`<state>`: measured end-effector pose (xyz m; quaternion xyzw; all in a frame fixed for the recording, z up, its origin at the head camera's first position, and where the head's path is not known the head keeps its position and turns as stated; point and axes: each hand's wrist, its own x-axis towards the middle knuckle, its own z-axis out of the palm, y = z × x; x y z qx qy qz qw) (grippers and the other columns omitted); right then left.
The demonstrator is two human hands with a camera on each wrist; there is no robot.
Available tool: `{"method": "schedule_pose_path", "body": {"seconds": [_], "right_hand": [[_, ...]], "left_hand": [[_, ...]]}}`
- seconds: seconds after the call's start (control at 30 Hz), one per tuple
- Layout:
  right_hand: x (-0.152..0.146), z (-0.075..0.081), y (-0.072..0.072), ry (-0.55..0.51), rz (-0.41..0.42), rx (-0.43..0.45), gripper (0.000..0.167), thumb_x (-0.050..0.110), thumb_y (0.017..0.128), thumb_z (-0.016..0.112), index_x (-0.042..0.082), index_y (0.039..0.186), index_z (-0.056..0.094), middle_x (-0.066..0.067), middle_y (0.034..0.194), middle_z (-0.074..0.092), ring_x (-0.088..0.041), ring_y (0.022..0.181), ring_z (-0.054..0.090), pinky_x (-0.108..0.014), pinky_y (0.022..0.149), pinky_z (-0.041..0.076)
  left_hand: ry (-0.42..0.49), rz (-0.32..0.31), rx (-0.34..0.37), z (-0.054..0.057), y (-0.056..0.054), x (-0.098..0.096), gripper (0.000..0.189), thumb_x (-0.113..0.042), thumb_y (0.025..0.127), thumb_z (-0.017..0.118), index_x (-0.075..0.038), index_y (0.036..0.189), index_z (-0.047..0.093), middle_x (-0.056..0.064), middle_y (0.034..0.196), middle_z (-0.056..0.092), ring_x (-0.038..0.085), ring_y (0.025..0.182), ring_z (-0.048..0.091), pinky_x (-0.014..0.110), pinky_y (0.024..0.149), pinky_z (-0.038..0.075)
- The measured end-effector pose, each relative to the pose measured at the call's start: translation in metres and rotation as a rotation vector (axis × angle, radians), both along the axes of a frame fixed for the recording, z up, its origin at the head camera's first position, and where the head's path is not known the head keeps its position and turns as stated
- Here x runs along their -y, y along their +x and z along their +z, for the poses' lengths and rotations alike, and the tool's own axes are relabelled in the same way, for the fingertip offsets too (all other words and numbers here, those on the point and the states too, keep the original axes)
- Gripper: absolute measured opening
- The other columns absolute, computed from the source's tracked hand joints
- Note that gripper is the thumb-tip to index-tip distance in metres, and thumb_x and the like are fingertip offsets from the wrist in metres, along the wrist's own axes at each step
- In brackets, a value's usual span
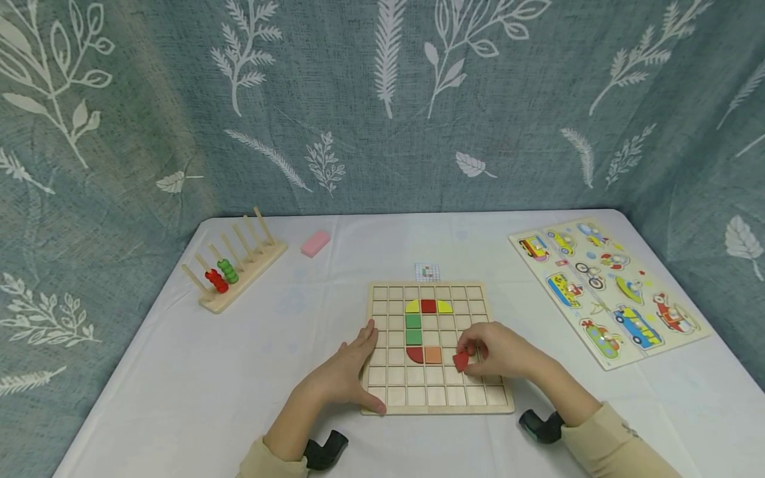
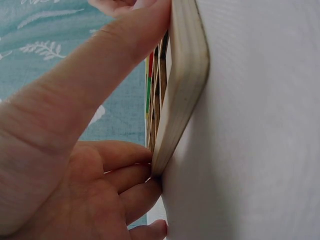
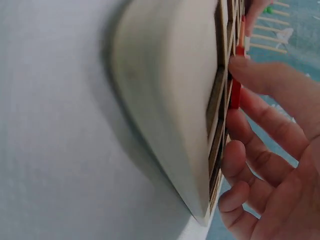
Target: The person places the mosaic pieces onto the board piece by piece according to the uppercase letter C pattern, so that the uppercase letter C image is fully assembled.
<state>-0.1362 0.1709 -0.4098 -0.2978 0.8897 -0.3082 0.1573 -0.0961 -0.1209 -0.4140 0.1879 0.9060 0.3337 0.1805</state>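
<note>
A wooden grid board (image 1: 418, 396) lies on the table between both hands. My left hand (image 1: 337, 375) is spread along the board's left edge, its thumb at the near left corner; in the left wrist view the fingertips touch the wooden rim (image 2: 182, 75). My right hand (image 1: 499, 352) pinches a small red piece (image 1: 461, 361) over the right part of the grid. In the right wrist view the red piece (image 3: 235, 94) is between thumb and fingers. On the grid sit yellow, red and green pieces (image 1: 413, 329), with an orange square (image 1: 433, 355) beside a red quarter-round (image 1: 415, 355).
Behind the board lies a small patterned card (image 1: 427, 272). A wooden peg stand (image 1: 244, 282) with red and green beads is at the back left, near a pink block (image 1: 315, 243). A vehicle picture puzzle board (image 1: 603, 292) lies at the right.
</note>
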Motion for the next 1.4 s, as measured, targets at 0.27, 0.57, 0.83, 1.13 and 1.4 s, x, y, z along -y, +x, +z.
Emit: {"method": "schedule_pose_path", "body": {"seconds": [0.27, 0.57, 0.83, 1.13, 1.4], "right_hand": [[0.002, -0.003, -0.002, 0.027, 0.003, -0.06, 0.015, 0.008, 0.072, 0.073, 0.016, 0.08, 0.064, 0.009, 0.07, 0.052, -0.005, 0.057, 0.043, -0.021, 0.052, 0.04], [0.003, -0.001, -0.001, 0.005, -0.001, -0.069, 0.012, 0.012, 0.073, 0.074, 0.014, 0.081, 0.065, 0.009, 0.07, 0.053, -0.003, 0.055, 0.043, -0.021, 0.051, 0.04], [0.008, -0.001, -0.003, 0.021, -0.025, -0.098, 0.012, 0.01, 0.074, 0.072, 0.012, 0.084, 0.066, 0.011, 0.071, 0.052, -0.005, 0.059, 0.044, -0.021, 0.054, 0.041], [0.011, -0.002, -0.006, 0.041, -0.032, -0.117, 0.011, 0.01, 0.074, 0.072, 0.013, 0.083, 0.067, 0.012, 0.07, 0.051, -0.005, 0.059, 0.043, -0.021, 0.054, 0.041], [0.014, -0.003, -0.007, 0.037, -0.028, -0.113, 0.012, 0.007, 0.074, 0.07, 0.016, 0.082, 0.067, 0.012, 0.069, 0.051, -0.006, 0.061, 0.044, -0.022, 0.054, 0.041]], "left_hand": [[0.018, 0.005, 0.01, 0.001, 0.0, 0.0, 0.124, -0.032, 0.049, 0.089, 0.008, 0.141, 0.018, 0.017, 0.151, 0.007, 0.031, 0.137, 0.011, 0.051, 0.108, 0.011], [0.04, 0.016, 0.018, 0.003, 0.001, -0.001, 0.124, -0.031, 0.049, 0.09, 0.01, 0.141, 0.018, 0.019, 0.151, 0.007, 0.031, 0.137, 0.011, 0.051, 0.108, 0.011], [0.026, 0.012, 0.012, 0.002, 0.0, -0.001, 0.123, -0.031, 0.049, 0.089, 0.009, 0.141, 0.017, 0.018, 0.151, 0.007, 0.03, 0.138, 0.011, 0.051, 0.108, 0.011], [0.016, 0.007, 0.009, 0.001, 0.0, -0.001, 0.123, -0.031, 0.05, 0.089, 0.009, 0.141, 0.018, 0.018, 0.151, 0.007, 0.03, 0.137, 0.011, 0.051, 0.108, 0.012], [0.009, 0.007, 0.01, 0.003, 0.001, -0.001, 0.123, -0.032, 0.049, 0.089, 0.008, 0.141, 0.018, 0.017, 0.151, 0.007, 0.03, 0.137, 0.011, 0.051, 0.108, 0.012]]}}
